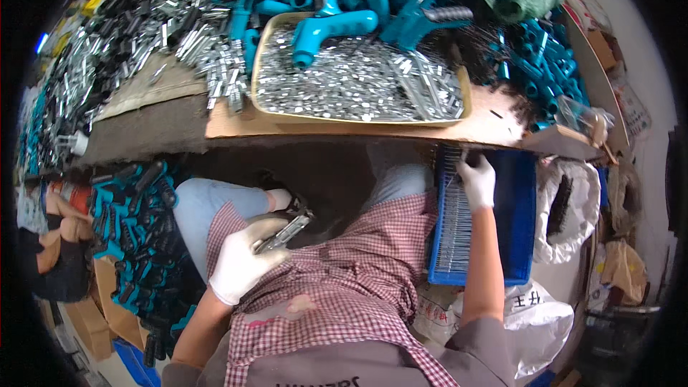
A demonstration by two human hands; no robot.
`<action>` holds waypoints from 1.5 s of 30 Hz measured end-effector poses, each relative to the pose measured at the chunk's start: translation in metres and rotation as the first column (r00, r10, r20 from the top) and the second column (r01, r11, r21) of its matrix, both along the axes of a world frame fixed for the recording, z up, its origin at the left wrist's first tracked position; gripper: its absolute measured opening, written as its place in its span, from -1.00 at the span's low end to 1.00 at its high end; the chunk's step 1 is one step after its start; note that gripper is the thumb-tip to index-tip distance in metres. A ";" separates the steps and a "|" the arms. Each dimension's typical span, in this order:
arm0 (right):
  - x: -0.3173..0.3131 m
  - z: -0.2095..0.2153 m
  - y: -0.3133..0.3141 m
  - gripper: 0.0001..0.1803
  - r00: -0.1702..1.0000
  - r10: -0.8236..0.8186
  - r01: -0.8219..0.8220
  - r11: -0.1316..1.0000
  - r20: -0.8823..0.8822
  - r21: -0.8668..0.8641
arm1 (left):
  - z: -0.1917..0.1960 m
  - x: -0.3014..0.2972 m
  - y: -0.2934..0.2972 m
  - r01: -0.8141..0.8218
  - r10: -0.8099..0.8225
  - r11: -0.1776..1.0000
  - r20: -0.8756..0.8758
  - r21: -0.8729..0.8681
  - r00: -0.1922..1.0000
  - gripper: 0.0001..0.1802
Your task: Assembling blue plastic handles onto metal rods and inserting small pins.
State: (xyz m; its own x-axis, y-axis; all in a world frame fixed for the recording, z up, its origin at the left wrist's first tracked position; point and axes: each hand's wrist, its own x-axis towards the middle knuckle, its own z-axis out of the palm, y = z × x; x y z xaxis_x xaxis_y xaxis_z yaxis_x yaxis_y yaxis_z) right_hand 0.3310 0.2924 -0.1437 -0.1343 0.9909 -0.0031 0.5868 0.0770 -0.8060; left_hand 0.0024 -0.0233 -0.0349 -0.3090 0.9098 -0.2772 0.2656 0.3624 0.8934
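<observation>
Heaped with teal and metal parts, a workbench [229, 127] spans the upper view, its near edge facing the seated person. Above the lap, the gloved left hand [247, 258] grasps a slim metal piece [285, 233] between thumb and fingers. Beneath the bench edge, the gloved right hand [479, 180] reaches to the far end of a blue bin [512, 244], fingers bent beside a row of thin metal rods [453, 233]; whether it grips one I cannot tell. Around the lap lies a checked apron [337, 272]. Farther out, teal-and-black housings [140, 244] are piled at the left, and on the bench a cream tray [358, 122] holds small shiny parts [344, 86].
</observation>
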 end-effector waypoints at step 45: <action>-0.140 0.156 -0.166 -0.77 0.699 0.561 -0.664 0.740 -0.443 -0.111 | 0.052 -0.037 -0.049 0.233 -0.012 0.902 -0.517 0.365 0.856 -0.64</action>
State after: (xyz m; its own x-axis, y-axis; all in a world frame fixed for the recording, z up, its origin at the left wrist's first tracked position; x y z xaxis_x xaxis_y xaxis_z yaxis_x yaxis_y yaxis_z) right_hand 0.1910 0.1260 0.0126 -0.7524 0.6566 -0.0532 0.1456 0.0870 -0.9855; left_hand -0.0348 -0.0720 0.0174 -0.1808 0.9438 0.2767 0.7242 -0.0626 0.6868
